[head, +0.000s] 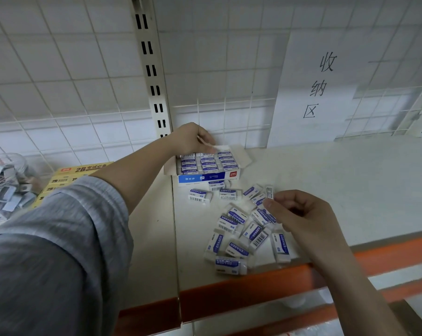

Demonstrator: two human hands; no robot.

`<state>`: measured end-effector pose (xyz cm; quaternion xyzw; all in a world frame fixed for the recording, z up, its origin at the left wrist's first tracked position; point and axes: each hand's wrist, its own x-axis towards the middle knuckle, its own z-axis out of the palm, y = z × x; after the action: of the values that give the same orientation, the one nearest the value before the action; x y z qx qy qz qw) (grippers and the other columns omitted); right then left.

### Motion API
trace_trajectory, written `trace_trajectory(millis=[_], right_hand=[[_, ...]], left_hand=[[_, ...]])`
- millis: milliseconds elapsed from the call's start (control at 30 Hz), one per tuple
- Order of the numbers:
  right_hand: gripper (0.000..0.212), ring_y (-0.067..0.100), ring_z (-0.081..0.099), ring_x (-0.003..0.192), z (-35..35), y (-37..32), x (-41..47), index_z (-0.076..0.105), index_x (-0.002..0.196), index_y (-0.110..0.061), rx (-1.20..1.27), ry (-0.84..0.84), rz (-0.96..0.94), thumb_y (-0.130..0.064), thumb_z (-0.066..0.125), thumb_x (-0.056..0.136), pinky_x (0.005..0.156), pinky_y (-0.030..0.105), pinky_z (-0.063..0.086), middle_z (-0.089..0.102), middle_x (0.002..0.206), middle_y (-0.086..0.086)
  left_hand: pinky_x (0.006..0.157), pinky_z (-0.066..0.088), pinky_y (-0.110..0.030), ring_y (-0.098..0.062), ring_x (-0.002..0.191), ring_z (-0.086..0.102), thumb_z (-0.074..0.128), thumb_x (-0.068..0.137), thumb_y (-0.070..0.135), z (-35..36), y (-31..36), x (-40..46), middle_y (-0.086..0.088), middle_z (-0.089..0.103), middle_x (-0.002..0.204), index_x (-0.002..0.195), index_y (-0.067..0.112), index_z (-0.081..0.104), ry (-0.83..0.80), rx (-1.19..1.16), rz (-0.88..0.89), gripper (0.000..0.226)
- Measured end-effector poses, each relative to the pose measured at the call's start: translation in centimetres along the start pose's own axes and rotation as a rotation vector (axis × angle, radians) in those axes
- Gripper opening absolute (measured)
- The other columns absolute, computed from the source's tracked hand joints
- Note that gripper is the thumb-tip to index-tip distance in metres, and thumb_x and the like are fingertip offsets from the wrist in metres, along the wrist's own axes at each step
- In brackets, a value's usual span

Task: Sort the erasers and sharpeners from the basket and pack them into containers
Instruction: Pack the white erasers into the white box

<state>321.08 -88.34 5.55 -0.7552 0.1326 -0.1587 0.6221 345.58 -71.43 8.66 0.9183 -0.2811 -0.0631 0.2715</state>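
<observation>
Where right hand (299, 215) pinches: eraser (269, 192), white, barcoded sleeve.

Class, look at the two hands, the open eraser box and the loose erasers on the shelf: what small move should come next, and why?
Probably the right hand should carry the eraser it pinches over to the open box and slot it in. The left hand is already at the box's back flap, the box shows rows of packed erasers, and a loose pile waits on the shelf.
</observation>
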Motion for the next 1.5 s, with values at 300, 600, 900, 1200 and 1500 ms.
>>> trace_trajectory(millis=[300,600,900,1200,1500], right_hand=[[0.008,0.007,0.064,0.059,0.0,-0.3,-0.3,0.069,0.082,-0.017,0.029,-0.002,0.004,-0.016,0.075,0.077,0.054,0.014,0.049,0.072,0.069,-0.003],[0.026,0.011,0.068,0.061,-0.1,-1.1,-0.3,0.062,0.104,-0.025,0.201,-0.053,-0.031,-0.009,0.066,0.085,0.061,0.019,0.055,0.068,0.061,0.003],[0.022,0.01,0.068,0.062,0.0,-1.4,-0.4,0.064,0.104,-0.023,0.189,-0.074,-0.038,-0.013,0.067,0.084,0.064,0.021,0.057,0.069,0.063,0.002],[0.013,0.01,0.068,0.061,0.2,-2.4,1.3,0.062,0.086,-0.009,0.212,-0.115,-0.069,-0.015,0.071,0.079,0.061,0.019,0.054,0.069,0.061,0.0],[0.024,0.013,0.059,0.059,2.6,-4.5,9.2,0.067,0.079,-0.005,-0.06,-0.19,-0.123,-0.027,0.068,0.085,0.066,0.024,0.057,0.063,0.067,0.005]], left_hand=[[0.077,0.043,-0.023,-0.016,0.094,0.06,0.072,0.08,0.019,0.5,-0.3,-0.4,-0.003,0.068,0.103,0.104,0.013,0.07,0.052,0.087,-0.016,0.024],[0.074,0.039,-0.01,0.0,0.082,0.055,0.066,0.086,0.022,1.1,1.7,-7.2,0.013,0.063,0.092,0.1,0.019,0.073,0.21,0.02,0.057,0.016],[0.086,0.039,-0.017,-0.015,0.104,0.058,0.068,0.084,0.029,3.1,1.2,-11.8,0.001,0.066,0.112,0.113,0.017,0.068,0.031,0.26,0.093,0.032],[0.08,0.047,-0.031,-0.017,0.089,0.059,0.064,0.087,0.031,3.6,1.8,-14.4,0.004,0.064,0.096,0.106,0.022,0.07,0.069,0.264,0.015,0.022],[0.075,0.046,-0.024,-0.004,0.082,0.057,0.069,0.081,0.032,4.6,4.4,-20.0,0.012,0.063,0.089,0.096,0.027,0.072,0.421,0.024,-0.153,0.016]])
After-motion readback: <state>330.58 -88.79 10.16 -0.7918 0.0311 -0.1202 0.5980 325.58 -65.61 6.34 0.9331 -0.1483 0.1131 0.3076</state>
